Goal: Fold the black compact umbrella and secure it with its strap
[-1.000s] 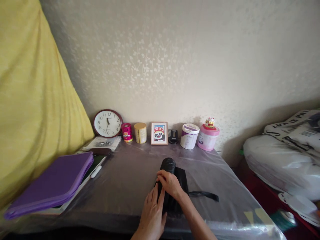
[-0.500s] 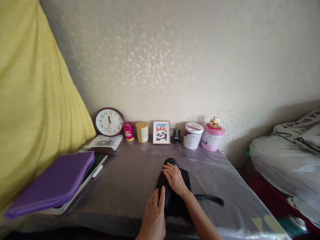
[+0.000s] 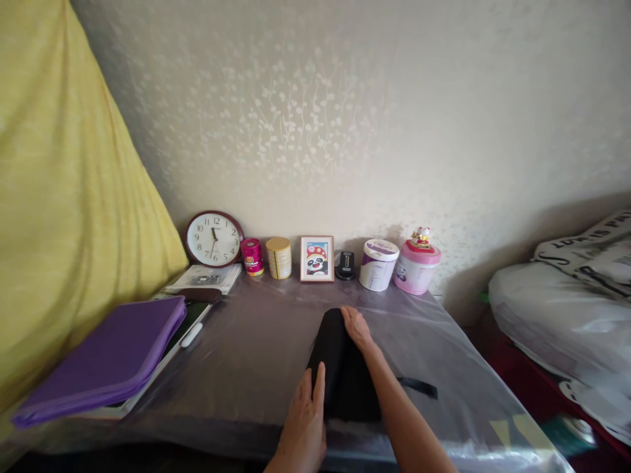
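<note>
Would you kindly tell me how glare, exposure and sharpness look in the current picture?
Head view: glare streaks the plastic table cover toward the near right corner; head view: the black roll is so dark that little detail shows; head view: the teal object at lower right looks blurred.

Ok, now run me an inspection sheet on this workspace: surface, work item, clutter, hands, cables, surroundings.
Surface: grey tabletop with a glossy, creased covering.
Work item: partly rolled black sheet, its flat part right of the roll; a black strap lies farther right.
Clutter: purple folder at left; along the back, analog clock, pink can, yellow-lidded tub, framed panda picture, two larger lidded tubs, cat figurine on the right one.
Hands: left hand touches the roll's near part, fingers extended; right hand touches its far end, grip unclear.
Cables: nothing seen.
Surroundings: patterned wall, yellow curtain, plastic-wrapped bundle at right.
</note>
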Action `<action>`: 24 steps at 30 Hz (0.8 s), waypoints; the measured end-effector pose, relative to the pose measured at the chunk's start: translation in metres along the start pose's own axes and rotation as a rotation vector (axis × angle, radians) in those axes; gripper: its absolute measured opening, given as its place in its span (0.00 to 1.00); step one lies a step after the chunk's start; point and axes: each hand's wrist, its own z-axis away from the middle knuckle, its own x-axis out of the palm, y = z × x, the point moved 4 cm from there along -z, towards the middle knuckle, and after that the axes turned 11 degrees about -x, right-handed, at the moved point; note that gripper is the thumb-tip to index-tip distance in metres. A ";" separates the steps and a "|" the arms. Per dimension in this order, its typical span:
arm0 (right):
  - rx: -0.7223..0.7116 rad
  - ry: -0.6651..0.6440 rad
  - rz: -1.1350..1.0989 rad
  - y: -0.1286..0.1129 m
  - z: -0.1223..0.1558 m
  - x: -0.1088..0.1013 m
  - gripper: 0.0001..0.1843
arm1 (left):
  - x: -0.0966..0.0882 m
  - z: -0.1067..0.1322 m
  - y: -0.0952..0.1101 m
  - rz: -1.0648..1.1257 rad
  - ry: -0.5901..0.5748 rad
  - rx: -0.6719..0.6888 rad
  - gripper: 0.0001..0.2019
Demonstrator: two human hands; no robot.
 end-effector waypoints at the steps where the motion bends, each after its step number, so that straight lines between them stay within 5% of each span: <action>1: 0.050 0.026 0.002 0.008 0.004 -0.009 0.17 | 0.000 0.001 0.000 0.006 0.002 0.005 0.44; 8: 0.315 0.071 -0.130 0.043 0.060 -0.058 0.17 | -0.002 0.004 0.000 0.048 0.033 0.047 0.41; 15: 0.355 0.016 -0.292 0.025 0.092 -0.049 0.20 | -0.002 0.002 -0.001 0.054 0.077 0.087 0.40; 24: 0.144 0.072 -0.167 -0.009 0.095 -0.039 0.20 | -0.004 0.005 -0.001 0.047 0.100 0.085 0.40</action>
